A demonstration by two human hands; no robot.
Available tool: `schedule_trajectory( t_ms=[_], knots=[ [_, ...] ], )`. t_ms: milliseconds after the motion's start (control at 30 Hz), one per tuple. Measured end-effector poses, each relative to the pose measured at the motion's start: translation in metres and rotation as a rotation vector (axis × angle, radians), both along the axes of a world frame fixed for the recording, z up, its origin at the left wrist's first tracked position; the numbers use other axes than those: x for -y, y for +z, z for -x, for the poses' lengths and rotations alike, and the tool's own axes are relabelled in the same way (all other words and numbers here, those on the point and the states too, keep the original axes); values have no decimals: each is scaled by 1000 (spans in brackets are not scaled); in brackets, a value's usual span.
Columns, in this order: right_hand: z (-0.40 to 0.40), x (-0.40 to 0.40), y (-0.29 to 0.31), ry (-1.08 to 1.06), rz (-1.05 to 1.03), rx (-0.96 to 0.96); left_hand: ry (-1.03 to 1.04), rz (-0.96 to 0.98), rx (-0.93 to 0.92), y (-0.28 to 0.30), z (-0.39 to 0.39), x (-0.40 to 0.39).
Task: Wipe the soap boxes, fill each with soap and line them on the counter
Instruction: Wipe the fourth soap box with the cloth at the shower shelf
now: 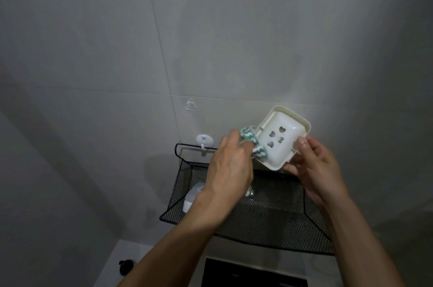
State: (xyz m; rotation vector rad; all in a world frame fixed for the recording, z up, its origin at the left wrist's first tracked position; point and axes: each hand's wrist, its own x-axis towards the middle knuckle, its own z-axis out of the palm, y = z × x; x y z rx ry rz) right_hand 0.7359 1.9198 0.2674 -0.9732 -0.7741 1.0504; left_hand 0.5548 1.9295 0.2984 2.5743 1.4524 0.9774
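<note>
No brand, label or writing can be read on anything in view.

The right hand (315, 167) holds a cream plastic soap box (280, 138) up in front of the grey tiled wall (117, 41), above a black wire-mesh shelf (269, 214). The thumb lies along the box's lower right edge and the curled fingers support it from behind, so the box is tilted with its inner tray facing the camera. Four heart-shaped drain holes show in the tray's middle. The right forearm rises from the lower right corner, wrist bent slightly inward.

The left hand (230, 166) pinches a green-and-white striped cloth (324, 146) with its fingertips, back of the hand toward the camera, and presses the cloth against the box's lower left edge. The left forearm comes up diagonally from the bottom centre and crosses in front of the shelf.

On the shelf's left side sits a pale, translucent object (192, 197), partly hidden by the left wrist; I cannot tell what it is. A round white hook (204, 141) is stuck to the wall just above the shelf's back rail. Below the shelf a dark rectangular panel (253, 272) lies at the bottom edge, and a small black knob (126, 266) stands on the light surface to its left.
</note>
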Motion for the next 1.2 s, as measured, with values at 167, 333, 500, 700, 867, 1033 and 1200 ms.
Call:
schedule_trajectory(
  t_ms=[167,333,500,700,867,1033,1200],
  knots=[
    [2,6,-3,-14,-3,-3,30,-10,72,-1,-1,1],
    [4,11,2,-43,-42,17,53,-29,146,3,-7,5],
    [9,18,2,-11,-68,110,30,-29,234,15,-19,11],
    [17,25,-2,83,-66,124,-54,51,281,33,-28,-4],
    [7,21,5,62,-95,115,-171,97,185,27,-25,-2],
    [-3,18,8,41,-80,121,-295,104,156,24,-23,-1],
    [-4,19,12,22,-86,86,-301,59,186,10,-15,0]
  ],
)
